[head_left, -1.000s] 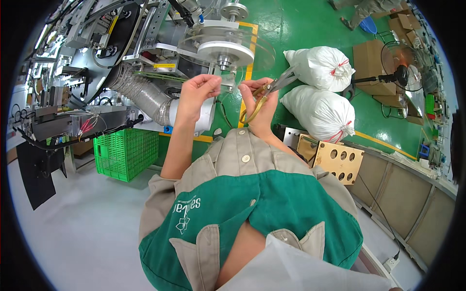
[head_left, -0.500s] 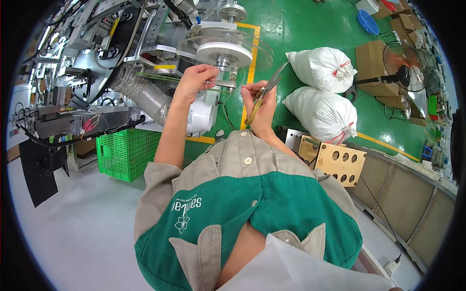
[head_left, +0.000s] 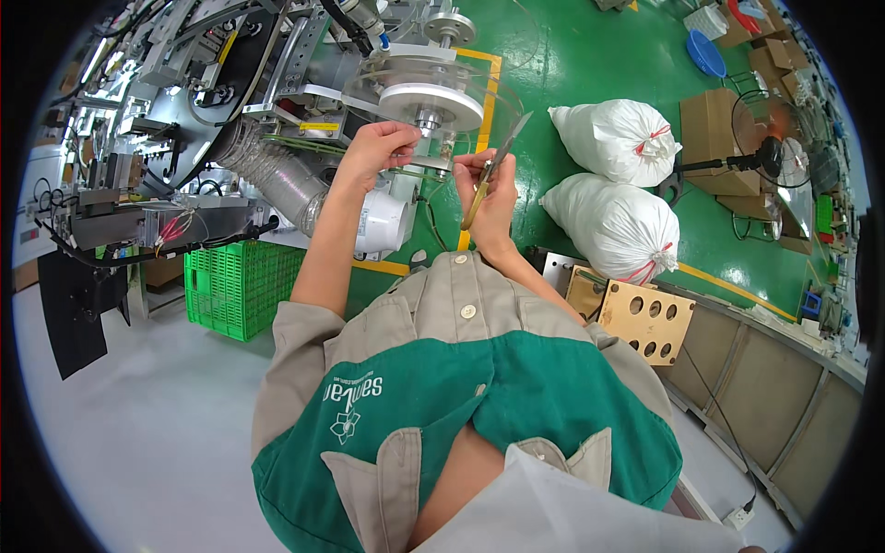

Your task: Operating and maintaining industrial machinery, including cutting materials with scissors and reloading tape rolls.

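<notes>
My left hand point(head_left: 378, 152) is raised beside the machine's white round reel point(head_left: 430, 109), thumb and fingertips pinched together. Whatever sits between those fingertips is too small to make out. A thin green strip point(head_left: 309, 145) comes out of the machine and passes behind my left wrist; a length of green shows again between the two hands. My right hand point(head_left: 491, 201) is closed round a pair of scissors point(head_left: 499, 158) with yellowish handles, blades pointing up and away. The fingertips of this hand reach close to the strip's end, but I cannot tell whether they touch it.
Machinery with a silver flexible duct point(head_left: 272, 180) and a white motor housing point(head_left: 381, 226) stands at the left. Below it is a green crate point(head_left: 241, 290). Two white sacks point(head_left: 613, 224) lie on the right, near a black fan point(head_left: 770, 152) and a wooden plate with holes point(head_left: 645, 318).
The scissors have turned in my right hand, so their handles show more edge-on. That hand has shifted slightly left. My left hand keeps its pinch at nearly the same spot.
</notes>
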Demonstrator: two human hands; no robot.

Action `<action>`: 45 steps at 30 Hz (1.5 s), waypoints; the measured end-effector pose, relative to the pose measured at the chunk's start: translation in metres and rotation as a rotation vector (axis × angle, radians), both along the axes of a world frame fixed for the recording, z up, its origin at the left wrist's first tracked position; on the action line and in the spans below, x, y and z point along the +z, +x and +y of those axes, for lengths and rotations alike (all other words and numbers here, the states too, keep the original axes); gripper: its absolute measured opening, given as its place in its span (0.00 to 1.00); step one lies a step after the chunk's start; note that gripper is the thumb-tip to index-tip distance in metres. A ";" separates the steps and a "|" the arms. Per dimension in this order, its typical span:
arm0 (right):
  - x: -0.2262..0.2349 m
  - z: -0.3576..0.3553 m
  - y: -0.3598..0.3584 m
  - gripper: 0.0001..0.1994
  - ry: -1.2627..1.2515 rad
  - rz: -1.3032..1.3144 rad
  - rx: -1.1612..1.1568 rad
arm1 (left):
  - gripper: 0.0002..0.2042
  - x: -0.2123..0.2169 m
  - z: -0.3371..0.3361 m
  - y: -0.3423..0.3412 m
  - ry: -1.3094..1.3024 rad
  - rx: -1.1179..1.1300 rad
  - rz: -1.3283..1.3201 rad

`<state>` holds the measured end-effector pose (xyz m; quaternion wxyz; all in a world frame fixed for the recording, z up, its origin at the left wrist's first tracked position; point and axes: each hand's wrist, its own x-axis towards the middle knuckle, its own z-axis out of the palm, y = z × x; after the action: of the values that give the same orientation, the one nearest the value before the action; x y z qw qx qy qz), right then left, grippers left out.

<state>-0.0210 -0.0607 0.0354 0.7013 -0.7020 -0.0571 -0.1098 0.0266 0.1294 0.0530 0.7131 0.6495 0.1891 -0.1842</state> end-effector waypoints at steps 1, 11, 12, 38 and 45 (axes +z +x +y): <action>-0.001 0.000 0.001 0.13 -0.009 -0.006 0.004 | 0.09 -0.002 0.000 0.001 0.003 -0.007 0.005; 0.000 0.008 0.020 0.14 -0.099 -0.088 0.003 | 0.08 -0.006 -0.002 0.001 -0.008 0.057 0.016; -0.001 0.009 0.021 0.14 -0.092 -0.094 -0.001 | 0.07 -0.006 -0.002 0.000 -0.015 0.066 0.016; -0.001 0.022 0.019 0.16 0.219 0.006 0.007 | 0.21 0.000 0.006 -0.027 -0.066 0.013 -0.237; -0.014 0.031 0.014 0.17 0.241 0.059 -0.030 | 0.09 -0.020 -0.016 -0.028 -0.372 0.209 -0.128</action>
<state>-0.0070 -0.0301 0.0209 0.7802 -0.6164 -0.0124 -0.1057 -0.0017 0.1130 0.0333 0.8465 0.4939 0.1724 -0.0995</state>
